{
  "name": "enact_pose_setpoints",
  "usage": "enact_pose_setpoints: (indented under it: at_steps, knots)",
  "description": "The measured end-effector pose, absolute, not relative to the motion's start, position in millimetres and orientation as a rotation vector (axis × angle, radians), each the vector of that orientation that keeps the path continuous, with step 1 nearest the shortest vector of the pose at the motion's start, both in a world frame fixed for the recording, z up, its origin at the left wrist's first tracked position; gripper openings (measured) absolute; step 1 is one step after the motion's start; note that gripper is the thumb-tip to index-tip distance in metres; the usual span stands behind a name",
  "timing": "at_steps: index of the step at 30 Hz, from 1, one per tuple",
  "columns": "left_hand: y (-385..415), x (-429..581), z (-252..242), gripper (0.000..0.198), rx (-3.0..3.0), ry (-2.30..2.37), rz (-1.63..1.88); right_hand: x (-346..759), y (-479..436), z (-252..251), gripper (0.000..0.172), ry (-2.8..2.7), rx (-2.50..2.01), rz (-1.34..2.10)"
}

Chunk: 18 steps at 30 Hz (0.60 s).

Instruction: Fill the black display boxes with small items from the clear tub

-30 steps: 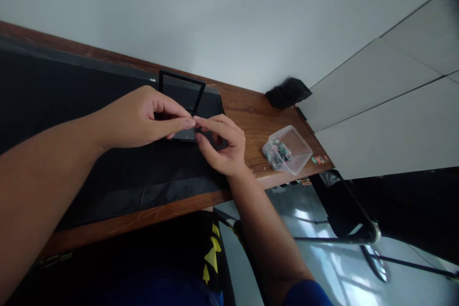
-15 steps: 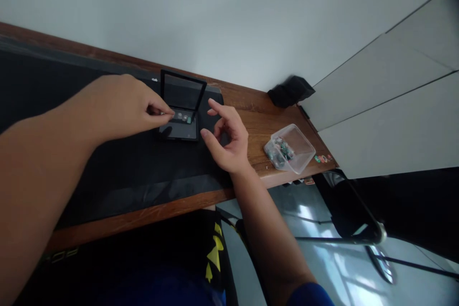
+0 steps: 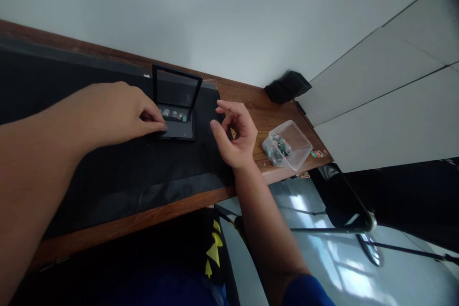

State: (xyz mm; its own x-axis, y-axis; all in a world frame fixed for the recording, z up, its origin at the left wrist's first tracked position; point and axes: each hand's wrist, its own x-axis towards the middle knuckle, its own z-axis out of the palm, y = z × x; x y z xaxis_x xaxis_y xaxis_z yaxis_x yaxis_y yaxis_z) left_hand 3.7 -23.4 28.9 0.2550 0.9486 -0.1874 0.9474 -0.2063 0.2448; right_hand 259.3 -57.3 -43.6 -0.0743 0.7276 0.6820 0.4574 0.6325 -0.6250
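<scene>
A small black hinged case [image 3: 181, 130] lies on the black mat [image 3: 172, 162], its clear-windowed lid [image 3: 177, 88] raised toward the wall. Along the hinge side of its base sits a row of small pieces [image 3: 174, 114], whitish ones and a green one at the right end. My left hand [image 3: 122, 110] reaches over the case's left front part, thumb and finger pinched together. Whatever is between those fingertips is hidden or too small to make out. To the right of the case hovers my right hand [image 3: 236, 136], fingers loosely curled and apart, holding nothing.
A clear plastic tub [image 3: 292, 146] with small colourful pieces is tilted near the wooden table's right end. Small round stickers or pieces [image 3: 319, 154] lie beside it. A black object [image 3: 288, 87] stands against the wall. White cabinet panels [image 3: 390, 91] bound the right side.
My left hand has gone from the row of pieces to the case's near left part, still pinched. My right hand has drawn back slightly to the right. The view has shifted a little.
</scene>
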Motion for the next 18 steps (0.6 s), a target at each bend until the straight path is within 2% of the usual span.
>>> enact_pose_setpoints:
  at_steps: [4, 8, 12, 14, 18]
  knots:
    - [-22, 1, 27, 0.024, 2.148, 1.785, 0.067, 282, -60, -27, 0.036, -1.665, -1.057, 0.213]
    - [-18, -6, 17, 0.024, 2.225, 1.73, 0.134, 331, -74, 12, 0.03, -1.884, -1.181, -0.177]
    - [-20, -8, 15, 0.017, 2.214, 1.77, 0.137, 401, -84, 41, 0.034, -1.98, -1.677, -0.463]
    - [-21, -6, 17, 0.018, 2.206, 1.781, 0.112, 432, -84, 45, 0.034, -2.032, -1.981, -0.445]
    - [-21, -4, 23, 0.029, 2.286, 1.781, -0.003, 460, -80, 43, 0.038, -2.096, -2.44, -0.063]
